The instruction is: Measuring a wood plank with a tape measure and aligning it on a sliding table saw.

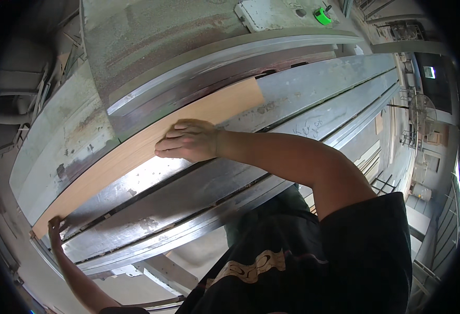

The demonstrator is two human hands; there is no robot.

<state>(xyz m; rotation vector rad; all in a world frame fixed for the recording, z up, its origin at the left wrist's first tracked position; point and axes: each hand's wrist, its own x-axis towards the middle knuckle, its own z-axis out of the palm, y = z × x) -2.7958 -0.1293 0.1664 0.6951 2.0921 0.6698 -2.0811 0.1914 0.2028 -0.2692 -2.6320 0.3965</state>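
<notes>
A long, light-brown wooden board lies along the back of a grey metal machine table, beside the machine's body. My right hand is closed over the board's near edge around its middle, fingers bent and pressed together on its face. At the far left, my left hand grips the board's other end, its fingers closed at the edge. Part of the left fingers is too small to make out. The board's right end reaches past my right hand and rests beside a dark slot under the machine's metal rail.
Long grooves run lengthwise through the metal table. A green tape measure sits on the machine's top at the upper right. Stacked boards lie beyond the table's near edge on the right. A large floor fan stands farther off.
</notes>
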